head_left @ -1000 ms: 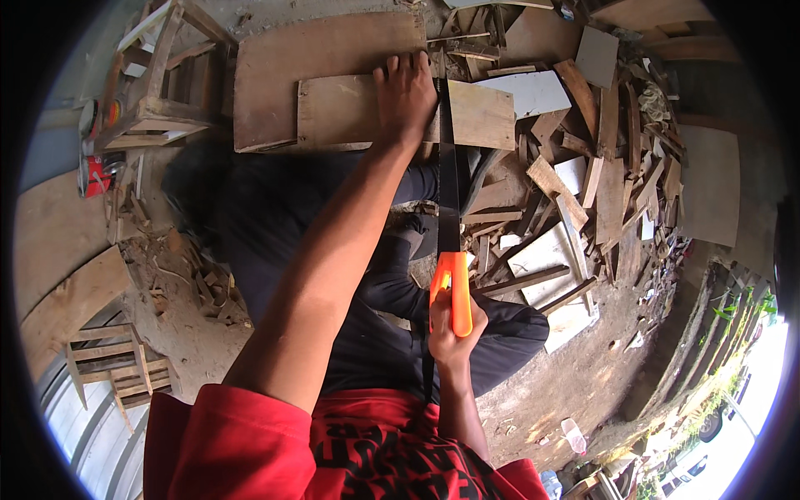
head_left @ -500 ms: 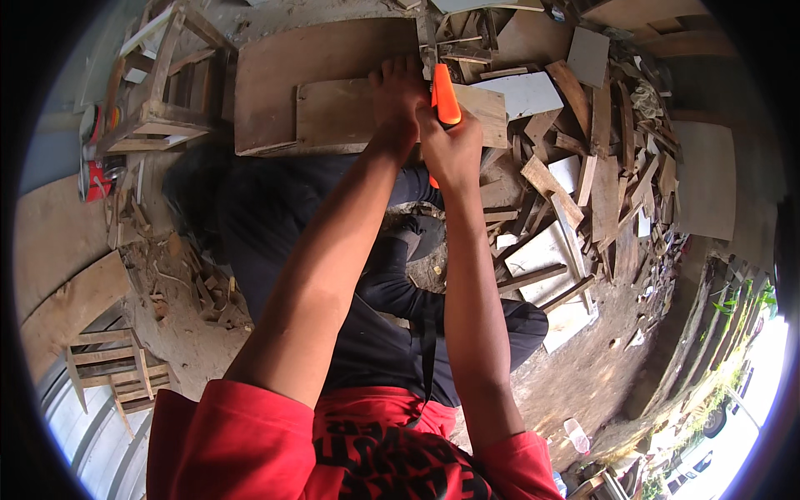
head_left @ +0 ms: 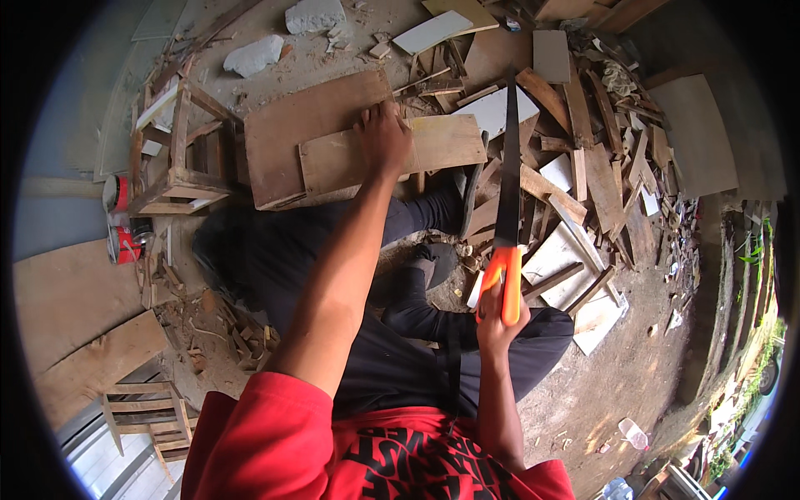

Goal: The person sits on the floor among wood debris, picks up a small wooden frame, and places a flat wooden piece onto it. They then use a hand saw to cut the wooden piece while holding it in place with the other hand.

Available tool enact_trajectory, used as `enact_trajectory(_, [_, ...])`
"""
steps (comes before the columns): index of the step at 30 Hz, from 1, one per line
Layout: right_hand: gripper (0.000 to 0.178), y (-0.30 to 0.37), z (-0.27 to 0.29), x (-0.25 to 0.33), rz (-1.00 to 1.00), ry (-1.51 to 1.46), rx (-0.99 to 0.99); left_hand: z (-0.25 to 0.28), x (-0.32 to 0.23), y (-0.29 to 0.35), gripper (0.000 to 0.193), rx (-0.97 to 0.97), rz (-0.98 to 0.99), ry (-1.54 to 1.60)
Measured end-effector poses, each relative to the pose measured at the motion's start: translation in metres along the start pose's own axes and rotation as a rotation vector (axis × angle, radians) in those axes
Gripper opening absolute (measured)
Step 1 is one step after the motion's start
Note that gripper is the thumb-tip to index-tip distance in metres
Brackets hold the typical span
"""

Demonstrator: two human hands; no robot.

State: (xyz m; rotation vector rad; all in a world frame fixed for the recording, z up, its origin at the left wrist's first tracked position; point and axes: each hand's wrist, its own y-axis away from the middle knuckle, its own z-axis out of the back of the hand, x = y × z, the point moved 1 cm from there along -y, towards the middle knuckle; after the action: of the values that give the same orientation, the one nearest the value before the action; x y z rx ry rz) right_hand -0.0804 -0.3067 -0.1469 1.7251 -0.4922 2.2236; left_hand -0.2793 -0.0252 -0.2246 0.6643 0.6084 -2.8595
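Note:
My right hand (head_left: 502,315) is wrapped round the orange handle of a handsaw (head_left: 509,179). The saw's long dark blade points away from me, to the right of the boards and apart from them. With my left hand (head_left: 386,140) I press down on a narrow wooden plank (head_left: 333,162), fingers curled near its far edge. This plank lies across a wider brown board or box-like wooden support (head_left: 312,104), its right end jutting out past the support. A yellowish mark shows on the plank right of my left hand.
Heaped wood offcuts (head_left: 596,179) spread over the right side. On the left stand a wooden frame stool (head_left: 179,179) and red cans (head_left: 125,243). Pale broken blocks (head_left: 254,56) lie at the far left. My bent legs (head_left: 333,250) are below the boards.
My right hand has drawn the saw back from the plank, toward me and to the right, so its blade now shows whole. My left hand stays on the plank.

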Motion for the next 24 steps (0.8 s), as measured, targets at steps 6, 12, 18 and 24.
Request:
enact_trajectory(6, [0.019,0.071,0.061,0.019,0.135,0.200,0.174,-0.012,0.026,-0.008,0.010,-0.148,-0.076,0.252])
enact_trajectory(12, [0.044,0.104,0.090,0.027,-0.005,0.012,0.190,-0.004,0.027,-0.015,0.009,-0.301,-0.007,0.580])
enact_trajectory(18, [0.062,0.118,0.101,0.029,0.015,0.185,0.219,0.018,0.013,0.021,0.034,-0.075,-0.345,0.207])
enact_trajectory(24, [0.046,0.103,0.077,0.045,0.034,0.085,0.188,0.011,0.024,0.039,0.050,0.034,-0.334,0.013])
